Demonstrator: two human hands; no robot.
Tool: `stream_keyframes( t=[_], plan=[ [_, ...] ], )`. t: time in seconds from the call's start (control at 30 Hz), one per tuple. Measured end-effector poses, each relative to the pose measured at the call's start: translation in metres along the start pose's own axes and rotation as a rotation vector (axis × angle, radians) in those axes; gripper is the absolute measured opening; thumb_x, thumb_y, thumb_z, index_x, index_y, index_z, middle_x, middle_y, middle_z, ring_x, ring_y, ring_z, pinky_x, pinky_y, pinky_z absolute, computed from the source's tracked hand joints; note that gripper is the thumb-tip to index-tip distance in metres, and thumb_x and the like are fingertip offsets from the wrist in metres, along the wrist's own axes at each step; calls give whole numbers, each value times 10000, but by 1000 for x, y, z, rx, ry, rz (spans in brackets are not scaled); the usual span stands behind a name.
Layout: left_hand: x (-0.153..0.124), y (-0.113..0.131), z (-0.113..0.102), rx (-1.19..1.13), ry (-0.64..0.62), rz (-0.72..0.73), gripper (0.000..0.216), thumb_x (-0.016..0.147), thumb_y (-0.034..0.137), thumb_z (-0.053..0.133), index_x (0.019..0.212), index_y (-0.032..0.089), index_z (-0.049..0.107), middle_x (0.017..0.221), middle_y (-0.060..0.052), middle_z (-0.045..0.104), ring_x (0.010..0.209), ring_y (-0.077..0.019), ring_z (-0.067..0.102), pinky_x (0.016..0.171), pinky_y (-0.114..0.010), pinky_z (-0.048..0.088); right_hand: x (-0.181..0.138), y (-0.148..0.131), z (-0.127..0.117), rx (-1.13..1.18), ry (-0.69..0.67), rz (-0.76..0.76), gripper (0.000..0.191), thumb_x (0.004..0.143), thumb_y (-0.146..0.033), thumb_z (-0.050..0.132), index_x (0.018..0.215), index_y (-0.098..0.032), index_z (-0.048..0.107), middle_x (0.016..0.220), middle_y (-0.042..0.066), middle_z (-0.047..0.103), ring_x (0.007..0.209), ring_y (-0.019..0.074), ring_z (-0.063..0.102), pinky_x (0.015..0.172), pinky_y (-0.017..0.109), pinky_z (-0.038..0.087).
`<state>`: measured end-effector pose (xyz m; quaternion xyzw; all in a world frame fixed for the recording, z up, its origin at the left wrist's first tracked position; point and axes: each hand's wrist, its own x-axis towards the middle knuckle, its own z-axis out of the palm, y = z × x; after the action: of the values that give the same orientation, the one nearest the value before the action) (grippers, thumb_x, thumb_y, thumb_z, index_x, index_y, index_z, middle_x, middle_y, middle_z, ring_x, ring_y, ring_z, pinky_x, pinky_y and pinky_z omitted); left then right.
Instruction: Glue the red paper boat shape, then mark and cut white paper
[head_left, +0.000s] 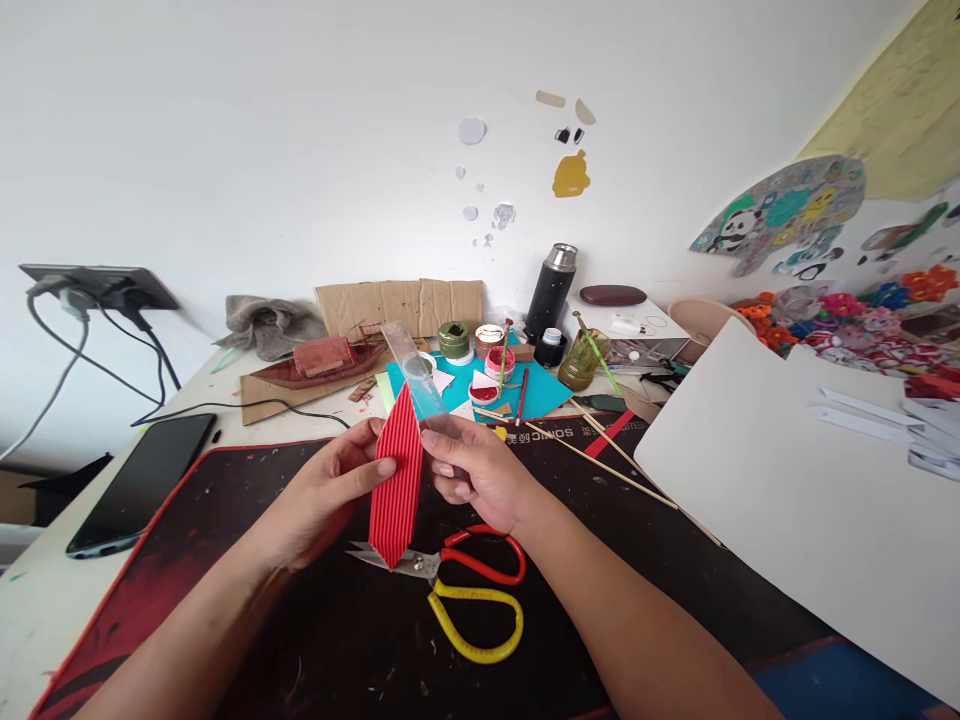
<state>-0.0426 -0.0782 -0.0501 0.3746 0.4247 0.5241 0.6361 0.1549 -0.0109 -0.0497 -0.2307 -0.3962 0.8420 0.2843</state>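
Head view: red corrugated strip (396, 478) held above the surface (360, 650)
My left hand (330, 497) grip is closed on its edge; my right hand (481, 478) grip pinches the clear ruler (418, 385) against its top; scissors (459, 582) lie beneath.

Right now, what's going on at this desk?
A person is working with both hands over a black mat. The left hand holds a red corrugated card by its left edge. The right hand holds a clear ruler that slants up from beside the card's top. Scissors lie on the mat just below the hands. Paint jars stand behind, and a phone lies at the left.
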Motion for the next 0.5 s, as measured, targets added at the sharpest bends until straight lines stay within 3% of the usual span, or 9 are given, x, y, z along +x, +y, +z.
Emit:
stream_keyframes(
  t=[0.5],
  plan=[
    [-2,2,4,79,6,35,330,820,374,953,1025,218,747,1023,-81,848,897,-240,790,841,-315,612,-3,-3,6,-71,36,-32,505,790,-556,916,1009,-201,631,610,-105,483,450,47,295,458,233,136]
  ],
)
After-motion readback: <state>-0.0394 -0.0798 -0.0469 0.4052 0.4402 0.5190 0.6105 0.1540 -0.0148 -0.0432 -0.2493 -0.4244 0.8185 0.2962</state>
